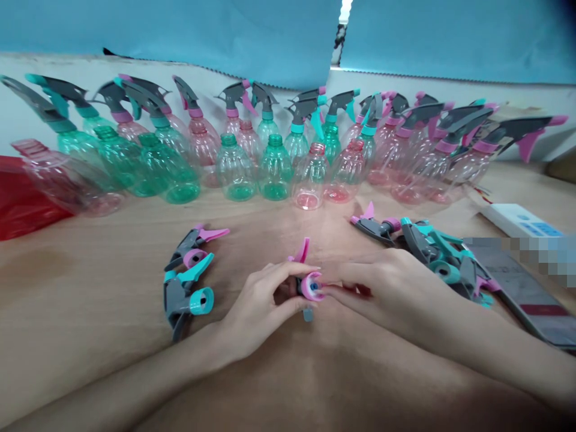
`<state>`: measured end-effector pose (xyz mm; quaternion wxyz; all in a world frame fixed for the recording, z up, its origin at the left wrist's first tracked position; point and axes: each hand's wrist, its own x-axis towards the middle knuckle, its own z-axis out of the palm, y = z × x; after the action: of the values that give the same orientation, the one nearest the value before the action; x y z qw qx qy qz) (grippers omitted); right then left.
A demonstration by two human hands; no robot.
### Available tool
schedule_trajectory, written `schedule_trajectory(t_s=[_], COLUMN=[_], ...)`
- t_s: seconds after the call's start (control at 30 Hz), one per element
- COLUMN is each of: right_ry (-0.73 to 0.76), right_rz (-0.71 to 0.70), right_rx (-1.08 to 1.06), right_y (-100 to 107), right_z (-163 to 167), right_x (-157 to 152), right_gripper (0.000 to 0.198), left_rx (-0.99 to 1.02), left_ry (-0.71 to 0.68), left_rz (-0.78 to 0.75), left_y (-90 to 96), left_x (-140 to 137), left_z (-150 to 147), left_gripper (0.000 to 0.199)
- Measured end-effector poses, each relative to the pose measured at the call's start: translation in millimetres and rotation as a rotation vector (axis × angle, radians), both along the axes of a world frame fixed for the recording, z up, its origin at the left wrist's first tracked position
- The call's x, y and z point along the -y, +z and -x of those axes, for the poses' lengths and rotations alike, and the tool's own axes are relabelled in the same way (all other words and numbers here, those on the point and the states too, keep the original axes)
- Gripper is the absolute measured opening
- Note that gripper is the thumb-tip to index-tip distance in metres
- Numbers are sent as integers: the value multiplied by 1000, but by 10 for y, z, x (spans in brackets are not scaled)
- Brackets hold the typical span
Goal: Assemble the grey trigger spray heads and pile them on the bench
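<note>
Our left hand (263, 297) grips a pink-and-gray spray head (309, 288) low over the middle of the bench (216, 390), thumb and fingers closed around it just behind the collar. The fingers of our right hand (389, 279) meet the collar's rim from the other side; whether they pinch it, we cannot tell. The collar's open mouth turns right and toward us, showing a blue center. The pink trigger (301, 248) points away, toward the bottles, while a gray end shows on our near side; the long axis, partly hidden by our left hand, runs roughly near to far.

Two spray heads (186, 282) lie to our left, one pink-collared, one teal; a mixed heap of spray heads (443, 255) lies beyond our right arm, beside a phone (526, 294) and a white device (517, 219). The light wood surface reaches back to a pale wall (148, 75) hung with blue sheeting (202, 36).

Ranked before us, see-through bottles (275, 171) in green and pink show tinted bases; those in front have uncovered necks, those behind wear spray heads. A red bag (27, 201) sits far left.
</note>
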<state>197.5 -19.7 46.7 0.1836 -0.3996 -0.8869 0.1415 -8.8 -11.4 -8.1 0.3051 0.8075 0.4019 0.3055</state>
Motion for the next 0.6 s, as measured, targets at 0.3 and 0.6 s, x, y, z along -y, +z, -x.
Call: schedule_trajectory(t_s=[0.3,0.6], right_ry=[54,51], right_rz=[86,29], right_rx=[7,22], right_y=[87,207], right_z=[-4,-4], right_x=[67,109], right_gripper=[19,17], left_rx=[-57,-474], left_ry=[-39,107], left_rz=[-162,-434], left_y=[83,365], left_x=[72,-80], left_z=[-33,487], left_gripper=[29,32])
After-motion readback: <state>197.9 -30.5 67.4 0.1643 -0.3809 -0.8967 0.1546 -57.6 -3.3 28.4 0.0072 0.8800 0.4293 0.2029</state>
